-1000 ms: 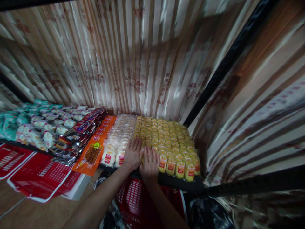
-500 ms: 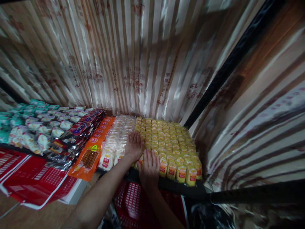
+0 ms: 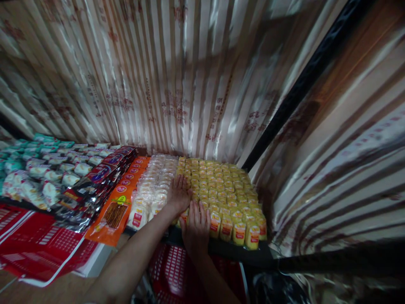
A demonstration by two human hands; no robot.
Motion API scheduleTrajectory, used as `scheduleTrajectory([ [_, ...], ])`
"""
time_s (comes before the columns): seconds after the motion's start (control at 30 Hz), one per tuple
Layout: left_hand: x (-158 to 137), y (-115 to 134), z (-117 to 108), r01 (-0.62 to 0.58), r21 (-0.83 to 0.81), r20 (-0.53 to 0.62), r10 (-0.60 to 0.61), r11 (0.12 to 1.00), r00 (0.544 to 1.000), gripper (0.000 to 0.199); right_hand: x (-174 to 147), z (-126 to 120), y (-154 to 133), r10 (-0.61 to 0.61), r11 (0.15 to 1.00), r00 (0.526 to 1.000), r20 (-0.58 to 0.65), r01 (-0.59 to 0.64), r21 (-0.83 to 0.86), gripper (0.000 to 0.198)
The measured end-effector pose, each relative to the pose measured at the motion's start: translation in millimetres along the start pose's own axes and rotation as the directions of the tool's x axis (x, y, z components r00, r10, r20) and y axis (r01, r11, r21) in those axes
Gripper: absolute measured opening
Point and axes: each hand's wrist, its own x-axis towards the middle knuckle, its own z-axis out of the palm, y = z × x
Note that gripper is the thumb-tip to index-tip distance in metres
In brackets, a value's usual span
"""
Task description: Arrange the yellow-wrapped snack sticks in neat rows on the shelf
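Note:
Rows of small yellow snack packets (image 3: 221,190) with red and orange labels fill the right end of a dark shelf (image 3: 228,250). My left hand (image 3: 179,196) lies on top of the packets at the left edge of the yellow rows, palm down with fingers stretched out. Just right of it and nearer the front, my right hand (image 3: 196,226) rests flat against the front yellow packets, fingers extended. Both hands hide the packets beneath them. White snack packets (image 3: 139,209) in clear wrap stand in rows directly left of the yellow ones.
Orange snack bags (image 3: 114,211), dark shiny packets (image 3: 91,185) and white and teal packets (image 3: 47,162) lie further left. Red baskets (image 3: 41,240) sit below the shelf. A black post (image 3: 284,101) stands at the right, with striped curtain-like sheeting (image 3: 190,84) behind.
The view has shifted slightly, so the shelf sits a little further left. Both hands stay almost in place on the yellow packets, fingers still stretched out.

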Motion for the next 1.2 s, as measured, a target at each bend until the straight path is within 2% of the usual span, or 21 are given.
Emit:
scheduleTrajectory([
  [0.1,6,-1,-1,-0.01,-0.006,-0.045,0.01,1.0,0.999,0.054,0,-1,0,0.003,1.0,1.0,0.016,-0.003,0.004,0.056],
  [0.2,19,-4,-2,0.029,-0.019,-0.079,-0.031,0.999,0.996,0.053,0,-1,1,-0.009,1.0,1.0,0.012,0.009,0.002,0.058],
  [0.5,31,-6,1,0.062,-0.019,0.036,-0.062,0.998,0.997,0.057,0,-2,1,-0.005,0.999,1.0,0.017,0.005,0.034,0.057],
  [0.7,40,-2,1,0.021,-0.023,-0.139,-0.024,1.0,0.99,0.055,3,-6,-2,0.041,0.997,0.999,0.015,-0.042,0.069,0.052],
  [0.9,45,-3,9,-0.001,-0.006,-0.087,0.001,1.0,0.996,0.055,2,-5,-1,0.043,0.996,0.999,0.016,-0.044,0.081,0.051],
  [1.1,54,1,4,0.042,-0.018,-0.147,-0.044,0.999,0.988,0.054,0,-1,1,0.034,0.997,0.999,-0.04,-0.031,0.073,0.047],
  [1.2,58,-1,7,0.046,-0.012,-0.132,-0.047,0.999,0.99,0.057,-1,1,3,0.003,0.998,0.998,-0.064,0.001,0.058,0.047],
])
